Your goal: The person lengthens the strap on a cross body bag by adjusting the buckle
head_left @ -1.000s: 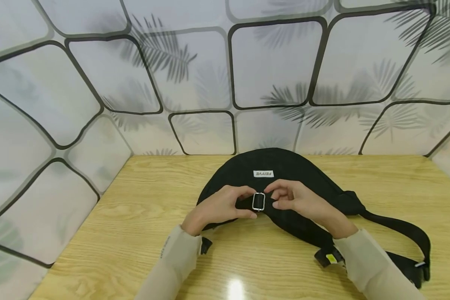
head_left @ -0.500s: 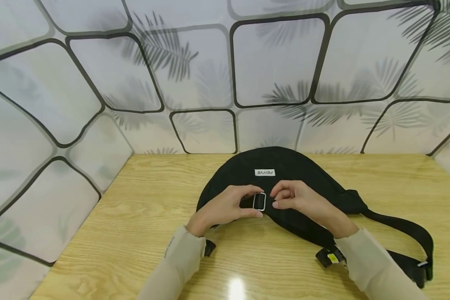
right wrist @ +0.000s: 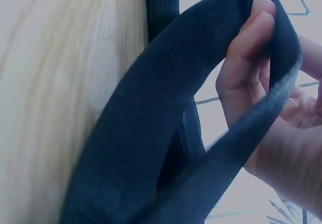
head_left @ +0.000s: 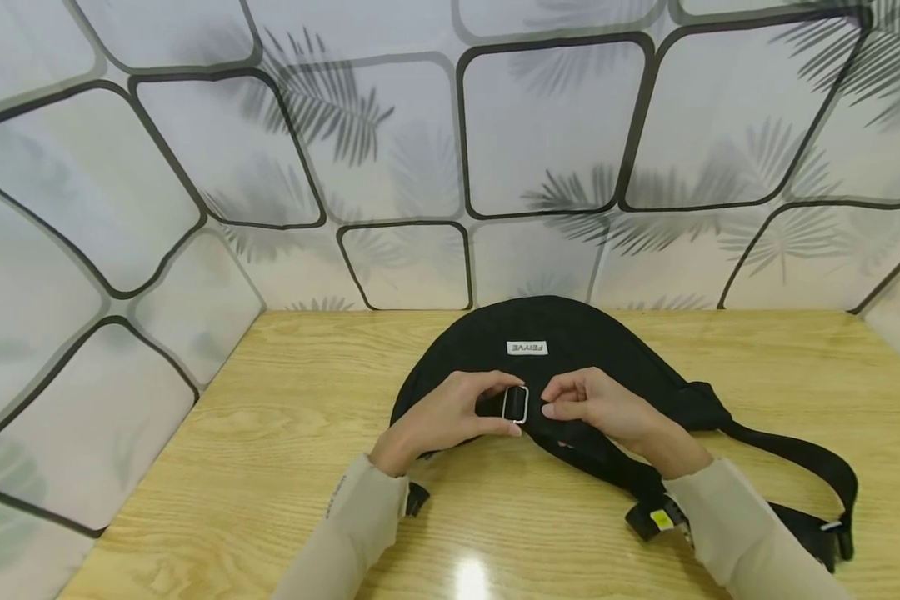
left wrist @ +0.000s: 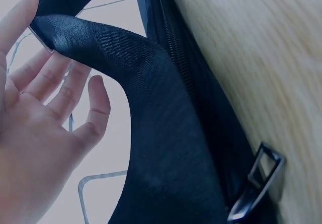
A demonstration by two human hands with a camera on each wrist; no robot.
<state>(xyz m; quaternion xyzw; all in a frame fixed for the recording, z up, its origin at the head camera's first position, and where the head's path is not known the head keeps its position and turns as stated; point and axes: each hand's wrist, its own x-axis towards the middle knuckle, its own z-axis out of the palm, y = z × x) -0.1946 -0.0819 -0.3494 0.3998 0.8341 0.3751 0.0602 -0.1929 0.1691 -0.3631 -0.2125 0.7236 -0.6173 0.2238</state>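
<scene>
Black bag, from my head: a black cloth half-moon bag (head_left: 487,346) lies on the yellow wood table (head_left: 292,400); its small white cloth tag (head_left: 527,347) is upside down to me.
Silver buckle: a shiny metal box-shaped buckle (head_left: 526,405) is between my hands, with a flat black cloth strap (head_left: 491,406) going through it. Its long side goes up and down as I look; the strap goes sideways.
Nearest hand: my left hand (head_left: 446,408) pinches the buckle's two ends. My right hand (head_left: 607,406) is just beside it, not touching it.
Left wrist: the buckle shows only a thin edge. My other fingers are spread. A shiny metal loop (left wrist: 265,186) is by the bag's edge.
Right wrist: my bent fingers hold the strap, which folds round their tips. I can't see my thumb tip.
</scene>
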